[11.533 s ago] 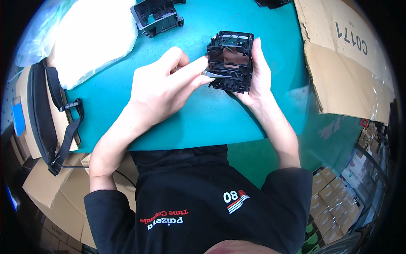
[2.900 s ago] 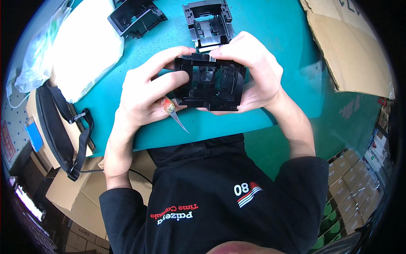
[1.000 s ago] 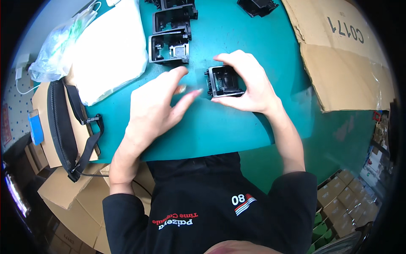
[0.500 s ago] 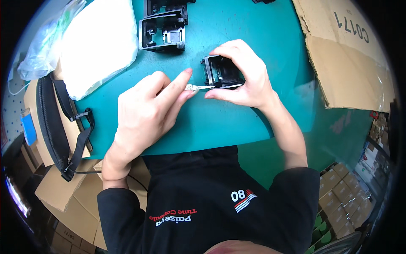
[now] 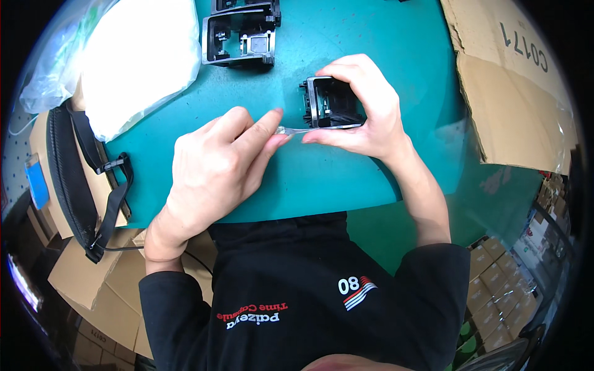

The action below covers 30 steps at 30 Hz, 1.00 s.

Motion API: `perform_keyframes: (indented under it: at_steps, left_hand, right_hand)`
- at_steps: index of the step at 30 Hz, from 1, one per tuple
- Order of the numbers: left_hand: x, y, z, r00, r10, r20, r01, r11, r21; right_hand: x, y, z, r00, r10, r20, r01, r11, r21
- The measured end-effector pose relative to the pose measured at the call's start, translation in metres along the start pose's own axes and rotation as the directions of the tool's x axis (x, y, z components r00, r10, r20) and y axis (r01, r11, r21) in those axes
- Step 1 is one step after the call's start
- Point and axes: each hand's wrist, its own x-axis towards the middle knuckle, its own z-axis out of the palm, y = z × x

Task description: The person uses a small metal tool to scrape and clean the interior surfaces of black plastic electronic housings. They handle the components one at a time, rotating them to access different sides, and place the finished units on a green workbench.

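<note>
- My right hand is wrapped around a small black plastic housing, fingers curled over its top and right side, thumb under its lower edge; it sits on the teal table, centre-right.
- My left hand pinches thin metal tweezers between thumb and forefinger, other fingers loosely folded; the tip touches the housing's lower-left corner.
- I see a bigger black frame part lying flat well above the hands, another one just behind it, cut off by the edge.
- White plastic bag upper left, black strap hanging off the left table edge.
- Flattened cardboard on the right, touching nothing I hold.
</note>
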Motion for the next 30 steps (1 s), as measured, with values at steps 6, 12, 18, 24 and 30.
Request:
perform_keyframes:
  at_steps: [6, 12, 18, 24, 30]
  left_hand:
    - [0.001, 0.002, -0.001, 0.999, -0.028, 0.031, 0.028, 1.000, 0.000]
    - [0.002, 0.005, -0.003, 0.997, -0.048, 0.061, 0.047, 0.999, 0.011]
    - [0.010, 0.002, 0.000, 0.998, -0.031, 0.054, 0.026, 0.996, 0.082]
    - [0.005, 0.005, -0.004, 0.998, -0.033, 0.059, 0.030, 0.998, 0.049]
    - [0.004, 0.008, -0.003, 0.998, -0.035, 0.048, 0.032, 0.997, 0.065]
  right_hand:
    - [-0.001, 0.001, 0.001, 1.000, 0.010, 0.002, -0.010, 1.000, 0.017]
    - [-0.002, 0.001, 0.002, 1.000, 0.020, 0.002, -0.020, 0.999, 0.033]
    - [-0.001, 0.001, 0.001, 1.000, 0.008, 0.017, -0.009, 0.999, 0.032]
    - [-0.001, 0.001, 0.001, 1.000, 0.012, 0.008, -0.012, 1.000, 0.019]
    - [-0.001, -0.001, 0.000, 0.999, 0.028, 0.017, -0.028, 1.000, 0.010]
